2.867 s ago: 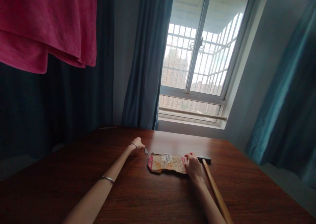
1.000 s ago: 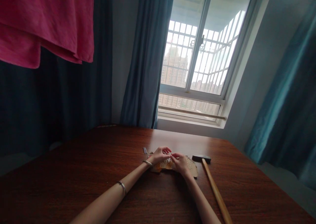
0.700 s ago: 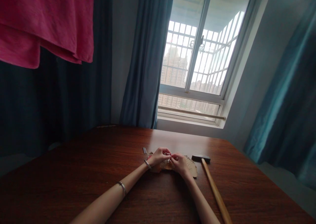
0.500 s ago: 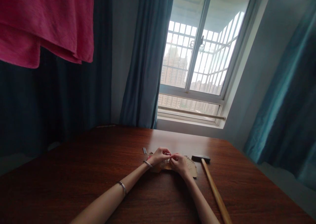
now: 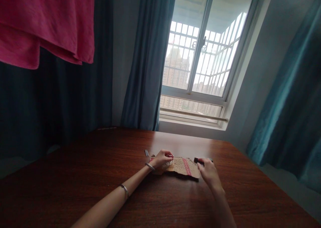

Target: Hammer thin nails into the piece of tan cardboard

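Observation:
My left hand (image 5: 162,158) is closed in a pinch over the left part of a piece of brown cardboard (image 5: 179,164). A thin, small piece like a nail stands between its fingertips, mostly hidden by them. The cardboard is dotted with small holes and has a red patterned strip across it. To its right, my right hand (image 5: 209,172) is wrapped round the hammer (image 5: 196,159) close to its dark head. The hand and forearm cover the hammer's wooden handle.
Several short metal pins (image 5: 146,153) lie on the brown wooden table (image 5: 112,174), beyond the cardboard's left end. A window (image 5: 198,54) and blue curtains (image 5: 147,60) stand behind the table. A pink cloth (image 5: 50,23) hangs at the upper left.
My right hand has left the left fingertips and moved right onto the hammer, uncovering the cardboard's red strip. My left hand has stayed in place, still pinching.

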Available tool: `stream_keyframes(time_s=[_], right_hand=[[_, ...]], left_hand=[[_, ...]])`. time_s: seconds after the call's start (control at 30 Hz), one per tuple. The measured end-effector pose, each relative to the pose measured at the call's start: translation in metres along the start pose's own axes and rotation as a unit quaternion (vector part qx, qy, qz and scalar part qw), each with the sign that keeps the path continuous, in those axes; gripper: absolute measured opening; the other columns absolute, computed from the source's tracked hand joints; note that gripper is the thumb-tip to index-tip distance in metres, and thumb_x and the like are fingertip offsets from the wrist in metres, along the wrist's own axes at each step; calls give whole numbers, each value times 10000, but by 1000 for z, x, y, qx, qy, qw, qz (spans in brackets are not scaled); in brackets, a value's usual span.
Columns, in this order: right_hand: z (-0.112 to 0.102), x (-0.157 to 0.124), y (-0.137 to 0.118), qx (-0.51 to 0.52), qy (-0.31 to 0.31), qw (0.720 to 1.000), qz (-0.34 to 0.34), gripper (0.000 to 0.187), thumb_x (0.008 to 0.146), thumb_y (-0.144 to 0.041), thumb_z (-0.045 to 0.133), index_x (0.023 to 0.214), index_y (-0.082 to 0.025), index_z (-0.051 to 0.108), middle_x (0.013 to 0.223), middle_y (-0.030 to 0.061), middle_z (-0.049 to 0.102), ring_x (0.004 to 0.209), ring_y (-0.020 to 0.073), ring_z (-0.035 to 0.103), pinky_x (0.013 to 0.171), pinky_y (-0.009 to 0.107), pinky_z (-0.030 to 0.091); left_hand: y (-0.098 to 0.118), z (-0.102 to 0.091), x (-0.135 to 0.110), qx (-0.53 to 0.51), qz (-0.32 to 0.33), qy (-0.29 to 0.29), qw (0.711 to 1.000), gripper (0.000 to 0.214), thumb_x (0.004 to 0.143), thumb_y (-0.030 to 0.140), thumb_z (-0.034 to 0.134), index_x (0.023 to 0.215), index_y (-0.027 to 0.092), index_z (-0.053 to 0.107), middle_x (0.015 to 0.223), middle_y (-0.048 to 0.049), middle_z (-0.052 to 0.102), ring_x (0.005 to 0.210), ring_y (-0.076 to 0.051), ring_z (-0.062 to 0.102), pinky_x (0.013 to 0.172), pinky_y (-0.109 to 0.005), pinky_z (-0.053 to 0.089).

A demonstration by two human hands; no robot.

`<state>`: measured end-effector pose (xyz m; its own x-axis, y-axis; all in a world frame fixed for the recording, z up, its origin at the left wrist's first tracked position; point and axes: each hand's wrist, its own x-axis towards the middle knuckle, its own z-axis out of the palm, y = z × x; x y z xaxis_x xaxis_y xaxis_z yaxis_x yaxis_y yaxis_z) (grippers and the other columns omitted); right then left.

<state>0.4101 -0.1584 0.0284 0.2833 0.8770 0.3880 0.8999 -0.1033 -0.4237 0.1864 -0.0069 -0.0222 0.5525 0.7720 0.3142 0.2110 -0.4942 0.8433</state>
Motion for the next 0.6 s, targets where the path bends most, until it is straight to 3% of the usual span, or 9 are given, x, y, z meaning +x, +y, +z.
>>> stream_keyframes(time_s=[0.1, 0.2, 0.33, 0.47, 0.6], right_hand=[[-20, -39, 29, -107, 0, 990, 97, 406, 835, -332, 350, 1091, -134, 595, 957, 158, 630, 889, 260, 600, 778, 345, 434], [-21, -76, 43, -178, 6, 971, 158, 496, 847, -424, 332, 1181, -109, 519, 922, 179, 620, 853, 294, 611, 709, 378, 459], [-7, -102, 47, -254, -10, 959, 127, 416, 858, -386, 361, 1123, -128, 552, 866, 158, 614, 770, 271, 630, 639, 347, 472], [0, -107, 46, -306, 17, 948, 85, 316, 875, -309, 339, 1014, -174, 588, 823, 126, 609, 730, 244, 636, 597, 308, 466], [-4, -105, 42, -211, -17, 968, 132, 357, 883, -346, 273, 998, -171, 562, 809, 109, 600, 694, 234, 639, 575, 305, 457]], left_hand=[[-3, 1, 1, -8, -2, 1, 1000, 237, 648, 267, 608, 774, 83, 689, 716, -67, 674, 673, -151, 583, 587, -215, 407], [-4, 1, 1, -16, -4, 1, 1000, 231, 647, 259, 607, 774, 85, 688, 721, -68, 674, 677, -151, 587, 592, -213, 413], [-6, 1, 2, -19, -9, 1, 1000, 230, 641, 258, 612, 774, 87, 689, 723, -67, 676, 686, -153, 592, 592, -210, 417], [-8, 2, 2, -27, -21, -2, 999, 240, 637, 271, 618, 782, 94, 690, 735, -63, 681, 710, -158, 599, 605, -212, 423], [-7, 2, 2, -40, -23, -3, 999, 243, 632, 274, 626, 783, 94, 688, 737, -66, 680, 708, -157, 598, 603, -214, 425]])
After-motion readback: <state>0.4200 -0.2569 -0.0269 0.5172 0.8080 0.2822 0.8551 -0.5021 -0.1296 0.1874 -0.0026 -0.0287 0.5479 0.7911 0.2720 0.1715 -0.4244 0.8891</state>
